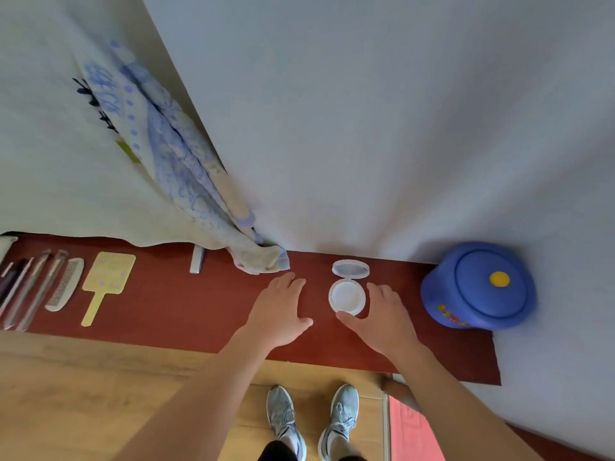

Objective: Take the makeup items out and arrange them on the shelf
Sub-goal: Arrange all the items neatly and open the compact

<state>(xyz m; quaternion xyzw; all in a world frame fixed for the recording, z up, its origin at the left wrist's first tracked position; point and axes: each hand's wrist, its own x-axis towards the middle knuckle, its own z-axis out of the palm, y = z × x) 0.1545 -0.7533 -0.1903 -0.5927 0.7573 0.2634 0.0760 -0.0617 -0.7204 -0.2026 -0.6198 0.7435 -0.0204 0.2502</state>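
Observation:
A white round compact lies open on the red-brown shelf, its mirrored lid tilted back toward the wall. My right hand rests beside it on the right, thumb touching its near edge, fingers spread. My left hand lies flat on the shelf just left of the compact, holding nothing. At the shelf's left end lie a yellow hand mirror, a pale comb and several brushes and pencils in a row. A blue round lidded box with a yellow knob stands at the right end.
A blue-and-cream patterned cloth hangs down the wall corner and bunches on the shelf behind my left hand. A small metal bracket stands at the shelf's back. Below are a wooden floor, my grey shoes and a red mat.

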